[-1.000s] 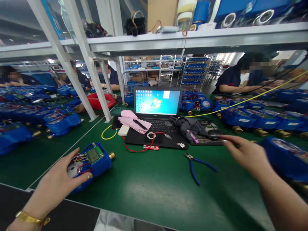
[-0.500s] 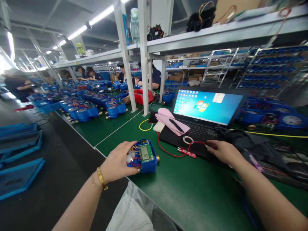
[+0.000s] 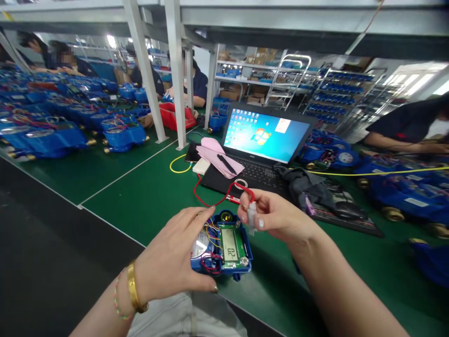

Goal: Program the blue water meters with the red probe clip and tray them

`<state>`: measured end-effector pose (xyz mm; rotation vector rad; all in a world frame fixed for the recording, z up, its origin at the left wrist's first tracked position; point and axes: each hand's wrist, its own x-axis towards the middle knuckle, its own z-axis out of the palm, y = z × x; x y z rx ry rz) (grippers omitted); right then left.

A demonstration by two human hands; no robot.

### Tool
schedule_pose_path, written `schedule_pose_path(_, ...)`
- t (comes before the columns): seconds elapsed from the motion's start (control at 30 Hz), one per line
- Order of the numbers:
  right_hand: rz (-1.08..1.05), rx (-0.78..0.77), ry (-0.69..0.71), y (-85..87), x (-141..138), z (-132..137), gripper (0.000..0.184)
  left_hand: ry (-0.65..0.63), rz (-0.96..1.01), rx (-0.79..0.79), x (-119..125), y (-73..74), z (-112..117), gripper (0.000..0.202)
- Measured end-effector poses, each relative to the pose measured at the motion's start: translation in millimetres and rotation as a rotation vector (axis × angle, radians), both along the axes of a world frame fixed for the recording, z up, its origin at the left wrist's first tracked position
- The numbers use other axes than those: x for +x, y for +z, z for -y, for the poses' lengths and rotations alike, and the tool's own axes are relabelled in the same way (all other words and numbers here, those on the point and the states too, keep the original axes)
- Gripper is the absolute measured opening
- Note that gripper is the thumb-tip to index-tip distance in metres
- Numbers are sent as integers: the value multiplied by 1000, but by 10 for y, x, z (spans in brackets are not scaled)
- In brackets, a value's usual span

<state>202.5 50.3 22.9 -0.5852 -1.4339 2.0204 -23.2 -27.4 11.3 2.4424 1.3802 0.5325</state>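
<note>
A blue meter [image 3: 229,245] sits on the green bench in front of me, its housing uncovered. Inside are coloured wires, a green circuit board and a small grey display reading 02. My left hand [image 3: 171,257] is wrapped round the meter's left side, thumb at the near edge. Just above its right rear corner, my right hand [image 3: 275,213] pinches a whitish plug [image 3: 251,217] between thumb and fingers. A red cable [image 3: 211,205] runs from that plug to a small white box [image 3: 201,166]. The plug's tip points down beside the board; contact cannot be made out.
An open laptop [image 3: 259,140] stands behind, with pink cloth [image 3: 219,161] and a black pen on it. A dark cloth [image 3: 301,182], a mouse [image 3: 351,209] and a keyboard lie right. More blue meters [image 3: 122,133] fill the left bench. Metal posts [image 3: 175,70] rise ahead; co-workers sit beyond.
My right hand has come from beside the laptop to the meter, bringing the plug and red cable. My left hand stays round the meter. The view has turned right and down.
</note>
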Motion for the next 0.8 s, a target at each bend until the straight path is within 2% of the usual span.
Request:
schedule_pose_path(0.1,12,14,2,3,20,-28,36,21,-15,13,-18,-8,3,117)
schedule_pose_path(0.23,95,30,10,93,14,84,25,96,-22,70,61,-9,47,103)
schedule_pose_path(0.3,185,131,-54,134,-9,205,22,125,-37,97,113,-14,77,93)
schedule_pose_path(0.4,354,422,-166,153,-55,393,12,123,-54,139,155,-35,115,91)
schedule_pose_path(0.47,438,594,-188,143,-79,478,5,110,-48,175,160,-54,131,93)
schedule_pose_path(0.53,481,699,-189,129,-89,515,3,107,-33,212,162,-69,137,94)
schedule_pose_path(0.63,519,773,-194,118,-79,512,3,118,-17,246,182,-80,131,92)
schedule_pose_path(0.8,562,807,-179,120,-66,503,4,134,2,284,244,-90,124,81)
